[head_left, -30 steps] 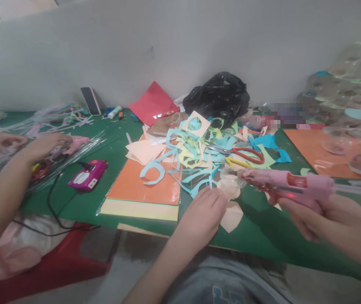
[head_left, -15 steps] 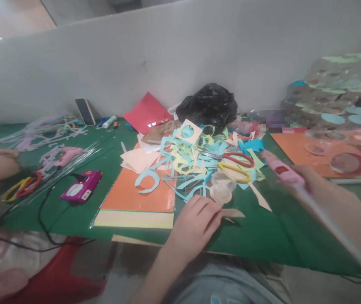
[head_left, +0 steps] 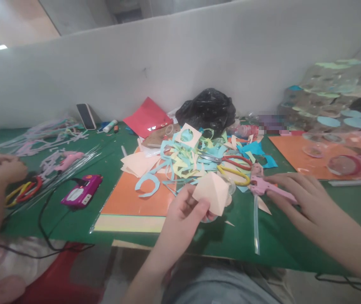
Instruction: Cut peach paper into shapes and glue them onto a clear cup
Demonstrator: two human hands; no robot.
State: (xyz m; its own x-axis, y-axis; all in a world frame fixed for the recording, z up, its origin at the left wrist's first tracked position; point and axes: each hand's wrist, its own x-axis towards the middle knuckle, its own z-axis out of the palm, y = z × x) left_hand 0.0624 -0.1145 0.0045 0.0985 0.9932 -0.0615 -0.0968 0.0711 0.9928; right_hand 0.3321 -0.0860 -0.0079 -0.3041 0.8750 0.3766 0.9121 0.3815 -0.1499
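Observation:
My left hand (head_left: 185,217) pinches a folded, pale peach piece of paper (head_left: 211,192) between thumb and fingers, raised above the front of the table. To the right, a pink glue gun (head_left: 264,185) lies on the table, its clear glue stick (head_left: 256,228) pointing toward me. My right hand (head_left: 308,202) is at the gun's handle, its fingers stretched out and apart on either side of it; whether they touch it is hard to tell. Scissors (head_left: 237,161) with red and yellow handles rest among paper scraps (head_left: 183,162) just beyond both hands.
Another person's hand (head_left: 1,169) is at the far left, near a second pair of scissors (head_left: 25,192). A purple box (head_left: 82,192) with a black cable sits beside orange sheets (head_left: 136,198). Behind stand a black bag (head_left: 207,109) and, at right, stacked clear cups (head_left: 329,93).
My left hand has lifted the peach paper off the table and turned it up. My right hand has set the glue gun down beside the scissors, and its fingers have spread.

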